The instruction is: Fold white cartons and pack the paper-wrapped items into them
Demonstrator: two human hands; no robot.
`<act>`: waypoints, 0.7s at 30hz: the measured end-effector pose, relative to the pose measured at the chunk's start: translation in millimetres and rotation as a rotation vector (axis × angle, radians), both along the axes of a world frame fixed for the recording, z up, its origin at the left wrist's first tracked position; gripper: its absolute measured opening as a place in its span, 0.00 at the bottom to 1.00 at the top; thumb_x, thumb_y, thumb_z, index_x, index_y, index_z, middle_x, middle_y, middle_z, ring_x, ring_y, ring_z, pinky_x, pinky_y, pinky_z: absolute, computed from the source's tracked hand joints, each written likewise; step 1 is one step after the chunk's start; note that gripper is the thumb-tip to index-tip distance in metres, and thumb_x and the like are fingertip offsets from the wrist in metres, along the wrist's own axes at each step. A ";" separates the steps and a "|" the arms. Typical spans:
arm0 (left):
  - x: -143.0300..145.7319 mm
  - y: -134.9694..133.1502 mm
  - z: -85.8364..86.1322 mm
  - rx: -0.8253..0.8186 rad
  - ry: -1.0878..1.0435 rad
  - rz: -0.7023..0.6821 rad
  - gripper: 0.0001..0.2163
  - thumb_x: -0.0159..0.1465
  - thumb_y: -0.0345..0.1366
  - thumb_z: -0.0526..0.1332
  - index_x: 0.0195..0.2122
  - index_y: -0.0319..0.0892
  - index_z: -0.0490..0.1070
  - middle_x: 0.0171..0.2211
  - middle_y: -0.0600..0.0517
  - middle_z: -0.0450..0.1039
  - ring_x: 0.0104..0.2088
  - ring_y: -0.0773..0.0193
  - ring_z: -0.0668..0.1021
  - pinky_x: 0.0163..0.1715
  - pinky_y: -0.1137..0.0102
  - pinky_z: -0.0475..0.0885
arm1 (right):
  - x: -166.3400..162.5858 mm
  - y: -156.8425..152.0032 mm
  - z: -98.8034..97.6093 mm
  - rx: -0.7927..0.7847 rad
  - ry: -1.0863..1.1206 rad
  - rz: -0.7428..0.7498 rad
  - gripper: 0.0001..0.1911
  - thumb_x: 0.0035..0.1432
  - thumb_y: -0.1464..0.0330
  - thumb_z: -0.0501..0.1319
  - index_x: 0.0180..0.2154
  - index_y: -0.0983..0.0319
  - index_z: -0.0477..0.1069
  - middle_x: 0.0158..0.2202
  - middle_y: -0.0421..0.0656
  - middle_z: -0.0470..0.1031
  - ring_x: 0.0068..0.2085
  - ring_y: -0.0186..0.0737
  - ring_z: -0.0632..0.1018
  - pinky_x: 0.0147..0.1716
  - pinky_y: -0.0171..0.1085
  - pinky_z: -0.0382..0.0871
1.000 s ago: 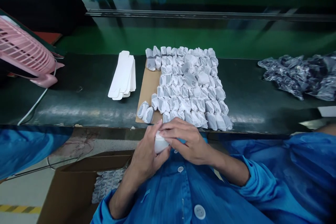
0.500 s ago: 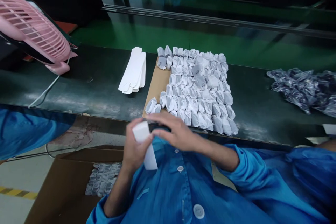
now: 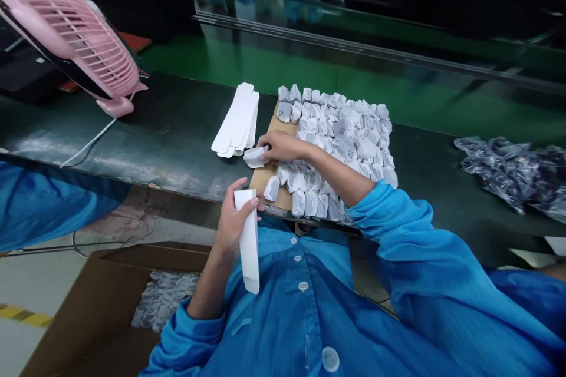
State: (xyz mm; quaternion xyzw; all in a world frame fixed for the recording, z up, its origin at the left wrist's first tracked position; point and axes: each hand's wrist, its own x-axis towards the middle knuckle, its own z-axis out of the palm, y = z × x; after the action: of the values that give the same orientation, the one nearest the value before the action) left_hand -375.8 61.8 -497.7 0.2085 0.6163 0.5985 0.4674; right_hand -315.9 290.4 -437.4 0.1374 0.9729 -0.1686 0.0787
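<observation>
My left hand [image 3: 233,218] is closed round a long white carton [image 3: 249,240], held upright just in front of the bench edge. My right hand [image 3: 279,145] reaches out over the brown cardboard sheet [image 3: 264,174] and pinches a small white-wrapped packet [image 3: 255,156] at the sheet's left side. Several more wrapped packets [image 3: 342,141] lie in rows on that sheet. A stack of flat white carton blanks [image 3: 237,121] lies just left of the sheet.
A pink fan [image 3: 73,35] stands at the left with its white cable across the dark bench. A heap of dark plastic bags [image 3: 515,168] lies at the right. An open cardboard box [image 3: 97,306] with packets sits on the floor. A green conveyor [image 3: 354,79] runs behind.
My hands parted: the left one kept the white carton and lowered it upright, while the right one stretched forward to the sheet and took hold of a wrapped packet. The view shifted left.
</observation>
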 end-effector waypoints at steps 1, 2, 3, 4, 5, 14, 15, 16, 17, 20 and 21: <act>-0.7 1.6 0.9 0.001 -0.010 0.004 0.35 0.56 0.45 0.70 0.62 0.44 0.59 0.45 0.48 0.75 0.32 0.63 0.81 0.26 0.71 0.78 | 2.0 1.6 -0.7 0.017 0.017 -0.040 0.15 0.63 0.66 0.61 0.48 0.67 0.74 0.44 0.48 0.79 0.42 0.40 0.76 0.35 0.34 0.60; -1.6 2.7 1.9 0.001 -0.017 0.006 0.35 0.56 0.44 0.70 0.62 0.44 0.59 0.45 0.48 0.75 0.32 0.63 0.81 0.27 0.71 0.78 | 4.6 2.0 -1.2 0.042 0.035 -0.077 0.15 0.64 0.66 0.59 0.49 0.68 0.73 0.46 0.49 0.78 0.44 0.42 0.76 0.36 0.34 0.60; -2.6 3.4 2.7 0.001 -0.020 0.007 0.34 0.56 0.44 0.70 0.62 0.44 0.60 0.45 0.48 0.75 0.33 0.64 0.81 0.27 0.71 0.78 | 7.7 1.0 -1.7 0.072 0.054 -0.107 0.15 0.65 0.67 0.58 0.50 0.68 0.72 0.48 0.51 0.77 0.47 0.44 0.75 0.38 0.35 0.60; -3.6 3.8 3.3 0.001 -0.020 0.009 0.34 0.56 0.44 0.70 0.61 0.44 0.60 0.45 0.48 0.75 0.33 0.64 0.81 0.27 0.72 0.78 | 11.2 -1.0 -1.9 0.101 0.070 -0.125 0.16 0.65 0.68 0.58 0.51 0.68 0.71 0.50 0.52 0.75 0.49 0.46 0.74 0.39 0.36 0.60; -4.4 3.9 3.6 0.000 -0.018 0.017 0.33 0.56 0.44 0.70 0.61 0.44 0.61 0.45 0.48 0.75 0.33 0.64 0.81 0.27 0.72 0.78 | 14.8 -3.6 -1.7 0.123 0.079 -0.124 0.16 0.64 0.68 0.59 0.52 0.68 0.70 0.51 0.53 0.75 0.51 0.48 0.73 0.40 0.36 0.60; -12.4 3.3 7.0 0.074 -0.039 0.158 0.33 0.53 0.44 0.73 0.58 0.48 0.64 0.39 0.52 0.76 0.29 0.64 0.81 0.24 0.72 0.79 | 3.7 -3.9 7.7 0.172 -0.040 0.155 0.27 0.61 0.80 0.54 0.56 0.52 0.73 0.61 0.42 0.71 0.53 0.46 0.74 0.39 0.36 0.62; -12.9 3.4 9.3 0.093 -0.053 0.177 0.32 0.53 0.44 0.73 0.58 0.48 0.65 0.39 0.52 0.76 0.28 0.65 0.81 0.24 0.72 0.79 | -1.7 -3.1 5.5 0.167 -0.067 0.204 0.26 0.60 0.80 0.56 0.54 0.52 0.75 0.60 0.40 0.72 0.52 0.45 0.75 0.38 0.36 0.62; -13.3 3.3 12.0 0.114 -0.067 0.204 0.32 0.53 0.44 0.73 0.57 0.48 0.65 0.38 0.53 0.76 0.28 0.65 0.81 0.24 0.73 0.78 | -6.8 -2.4 2.7 0.167 -0.085 0.236 0.24 0.59 0.79 0.58 0.53 0.52 0.76 0.57 0.40 0.74 0.50 0.44 0.76 0.37 0.36 0.61; -13.5 2.9 15.0 0.138 -0.082 0.240 0.31 0.53 0.45 0.73 0.56 0.48 0.66 0.38 0.53 0.76 0.28 0.66 0.80 0.24 0.74 0.78 | -11.3 -1.4 -0.2 0.172 -0.093 0.252 0.23 0.59 0.79 0.59 0.52 0.53 0.77 0.54 0.41 0.77 0.49 0.44 0.76 0.36 0.36 0.61; -13.7 -0.2 24.2 0.196 -0.149 0.366 0.27 0.54 0.47 0.72 0.53 0.47 0.68 0.37 0.54 0.75 0.29 0.67 0.80 0.24 0.75 0.77 | -20.2 4.6 -4.4 0.202 -0.085 0.244 0.20 0.55 0.78 0.62 0.49 0.58 0.77 0.47 0.45 0.80 0.46 0.46 0.77 0.35 0.36 0.61; -14.0 -1.7 27.2 0.205 -0.184 0.400 0.25 0.55 0.46 0.71 0.52 0.46 0.70 0.36 0.54 0.75 0.29 0.67 0.80 0.24 0.75 0.78 | -20.9 7.2 -2.4 0.210 -0.072 0.226 0.18 0.54 0.77 0.63 0.47 0.60 0.77 0.46 0.47 0.80 0.45 0.47 0.77 0.35 0.36 0.61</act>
State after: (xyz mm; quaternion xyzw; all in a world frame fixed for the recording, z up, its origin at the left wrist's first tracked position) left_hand -389.8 60.1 -470.5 0.0731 0.5362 0.7551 0.3700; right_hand -336.8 297.7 -439.8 0.0405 0.9910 -0.0510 0.1170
